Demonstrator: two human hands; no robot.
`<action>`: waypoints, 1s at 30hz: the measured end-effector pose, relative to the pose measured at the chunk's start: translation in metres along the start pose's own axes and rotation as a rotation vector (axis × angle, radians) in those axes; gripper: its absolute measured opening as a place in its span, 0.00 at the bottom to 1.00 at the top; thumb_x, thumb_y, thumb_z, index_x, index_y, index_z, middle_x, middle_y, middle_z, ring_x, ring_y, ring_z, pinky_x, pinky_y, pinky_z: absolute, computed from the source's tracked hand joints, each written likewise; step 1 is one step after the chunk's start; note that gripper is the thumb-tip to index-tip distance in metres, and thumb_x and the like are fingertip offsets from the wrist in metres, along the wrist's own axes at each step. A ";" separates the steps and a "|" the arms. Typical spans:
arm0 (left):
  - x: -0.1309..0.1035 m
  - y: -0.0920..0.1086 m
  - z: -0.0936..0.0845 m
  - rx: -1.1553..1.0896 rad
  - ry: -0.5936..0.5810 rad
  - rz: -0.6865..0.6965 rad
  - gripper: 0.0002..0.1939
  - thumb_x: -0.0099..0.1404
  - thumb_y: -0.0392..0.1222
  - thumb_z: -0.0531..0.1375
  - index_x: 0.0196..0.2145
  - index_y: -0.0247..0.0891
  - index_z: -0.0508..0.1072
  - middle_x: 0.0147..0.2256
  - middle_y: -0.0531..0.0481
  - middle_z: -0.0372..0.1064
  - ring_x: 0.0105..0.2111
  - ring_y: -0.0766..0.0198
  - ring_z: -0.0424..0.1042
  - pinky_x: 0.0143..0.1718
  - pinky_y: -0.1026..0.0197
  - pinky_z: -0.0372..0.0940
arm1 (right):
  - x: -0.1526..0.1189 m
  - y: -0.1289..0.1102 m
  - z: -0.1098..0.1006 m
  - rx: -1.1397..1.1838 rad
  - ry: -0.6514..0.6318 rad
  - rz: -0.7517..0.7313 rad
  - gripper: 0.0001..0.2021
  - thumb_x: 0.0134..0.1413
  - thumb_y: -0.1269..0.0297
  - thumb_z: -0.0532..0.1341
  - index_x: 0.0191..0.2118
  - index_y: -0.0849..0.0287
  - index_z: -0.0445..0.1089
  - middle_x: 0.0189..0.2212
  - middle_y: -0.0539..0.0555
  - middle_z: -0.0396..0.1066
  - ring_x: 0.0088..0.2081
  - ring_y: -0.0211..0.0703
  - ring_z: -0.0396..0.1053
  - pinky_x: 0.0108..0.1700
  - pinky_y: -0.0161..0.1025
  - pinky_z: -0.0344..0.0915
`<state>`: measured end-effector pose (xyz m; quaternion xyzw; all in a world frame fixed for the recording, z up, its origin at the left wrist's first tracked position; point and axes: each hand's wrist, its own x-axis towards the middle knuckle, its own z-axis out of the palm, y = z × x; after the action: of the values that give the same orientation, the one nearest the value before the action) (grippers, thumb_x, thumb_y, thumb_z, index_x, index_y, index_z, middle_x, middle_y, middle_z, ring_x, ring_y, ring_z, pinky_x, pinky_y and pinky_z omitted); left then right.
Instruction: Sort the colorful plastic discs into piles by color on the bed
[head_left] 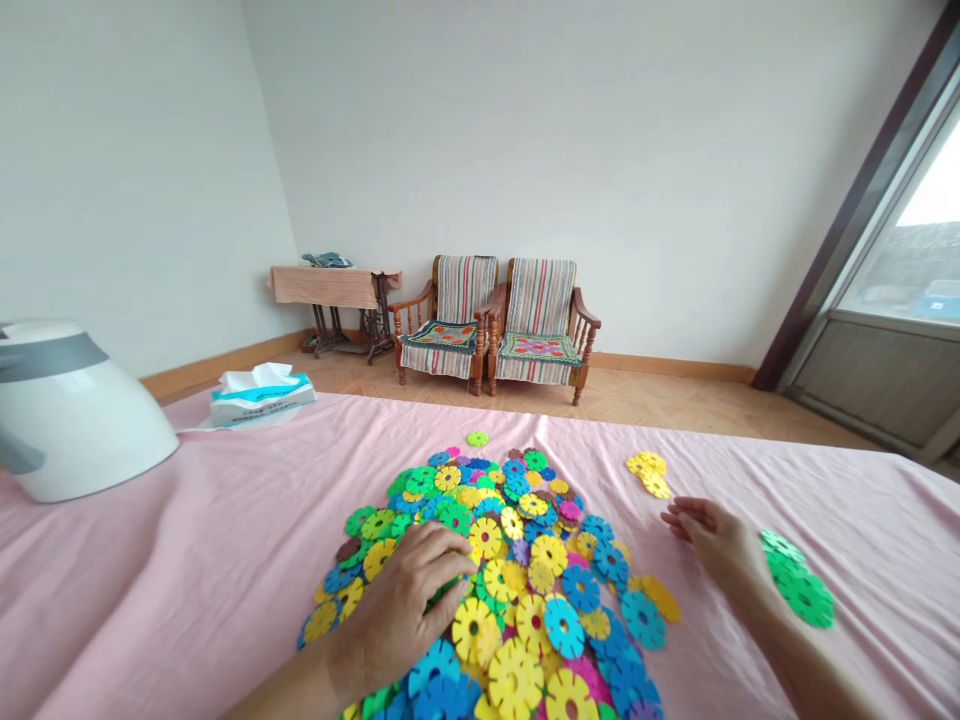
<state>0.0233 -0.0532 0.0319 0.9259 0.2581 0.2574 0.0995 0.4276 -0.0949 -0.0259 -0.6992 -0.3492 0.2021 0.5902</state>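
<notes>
A broad pile of notched plastic discs [486, 538] in yellow, blue, green, pink and purple lies on a pink cloth. Over its left side rests my left hand [409, 600], fingers curled down and the thumb bent toward them. Green shows between thumb and fingers, but what the fingertips grip is hidden. My right hand [709, 535] is to the right of the pile, just above the cloth, with fingers stretched out and nothing seen in them. Just beyond its fingertips lies a small group of yellow discs [648, 470]. Overlapping green discs [802, 590] lie right of that wrist.
A white and grey jug [90, 420] stands at the table's left, with a tissue pack [262, 395] behind it. One lime disc [478, 439] lies beyond the pile. Past the table are two wooden armchairs [540, 300] and a cloth-covered sewing table [322, 287].
</notes>
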 end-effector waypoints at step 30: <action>-0.001 -0.001 0.001 -0.057 0.026 0.002 0.09 0.67 0.32 0.56 0.40 0.41 0.73 0.41 0.50 0.70 0.43 0.60 0.67 0.50 0.54 0.60 | -0.085 -0.070 0.096 -0.639 -0.317 -0.801 0.16 0.63 0.64 0.46 0.38 0.54 0.72 0.39 0.55 0.73 0.42 0.46 0.68 0.44 0.42 0.63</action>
<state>0.0231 -0.0530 0.0304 0.9196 0.2509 0.2767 0.1223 0.2859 -0.0867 0.0093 -0.6169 -0.7176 -0.0523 0.3190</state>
